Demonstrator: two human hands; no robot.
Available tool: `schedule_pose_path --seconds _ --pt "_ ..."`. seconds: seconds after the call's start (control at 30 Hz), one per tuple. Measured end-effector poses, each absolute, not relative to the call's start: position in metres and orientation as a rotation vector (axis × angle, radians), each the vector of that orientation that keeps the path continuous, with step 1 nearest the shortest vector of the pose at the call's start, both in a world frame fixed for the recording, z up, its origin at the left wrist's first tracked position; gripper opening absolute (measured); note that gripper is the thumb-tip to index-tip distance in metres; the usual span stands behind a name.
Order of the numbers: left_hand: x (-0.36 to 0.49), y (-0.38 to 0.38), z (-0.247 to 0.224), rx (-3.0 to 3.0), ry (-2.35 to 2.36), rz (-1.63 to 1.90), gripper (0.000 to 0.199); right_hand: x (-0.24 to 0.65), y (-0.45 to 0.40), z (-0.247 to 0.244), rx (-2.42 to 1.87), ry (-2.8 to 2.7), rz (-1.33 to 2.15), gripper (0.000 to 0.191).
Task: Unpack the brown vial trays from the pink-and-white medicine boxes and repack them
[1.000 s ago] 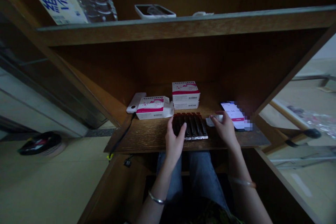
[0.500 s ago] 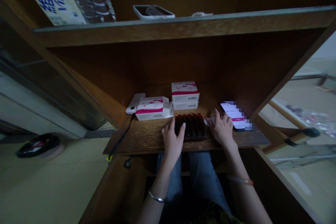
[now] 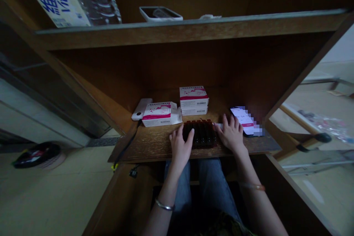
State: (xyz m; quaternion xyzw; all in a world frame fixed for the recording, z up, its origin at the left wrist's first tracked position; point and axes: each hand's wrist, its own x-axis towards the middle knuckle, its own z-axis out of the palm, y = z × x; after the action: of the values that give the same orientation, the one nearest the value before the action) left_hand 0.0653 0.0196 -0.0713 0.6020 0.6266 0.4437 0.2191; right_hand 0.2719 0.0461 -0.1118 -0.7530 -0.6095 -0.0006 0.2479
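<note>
Light: dim under the shelf (image 3: 177,33), brighter on the floor (image 3: 55,191)
Glare: phone screen (image 3: 240,115) glows, partly pixelated
Shadow: deep along the desk's (image 3: 155,151) back edge
Distortion: wide-angle bending toward frame edges

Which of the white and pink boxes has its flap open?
The single box lying left of the two-box stack; its right end flap hangs open, while the stacked boxes look closed.
</note>
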Motion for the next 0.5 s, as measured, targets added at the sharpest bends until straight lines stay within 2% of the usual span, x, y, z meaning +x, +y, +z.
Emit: schedule_pose_path --seconds 0.2,0.33,0.5 --pt "0.064 0.019 -0.053 1.59 1.701 1.335 0.046 0.274 0.056 -0.087 -1.892 -1.458 0.193 0.08" --pt "0.061 0.037 -0.03 1.484 1.575 1.426 0.05 0.27 0.071 -0.055 -1.497 -1.207 0.546 0.089" --pt "0.061 0.073 -0.011 1.38 1.39 1.455 0.055 0.257 0.095 -0.028 -1.2 -1.14 0.812 0.068"
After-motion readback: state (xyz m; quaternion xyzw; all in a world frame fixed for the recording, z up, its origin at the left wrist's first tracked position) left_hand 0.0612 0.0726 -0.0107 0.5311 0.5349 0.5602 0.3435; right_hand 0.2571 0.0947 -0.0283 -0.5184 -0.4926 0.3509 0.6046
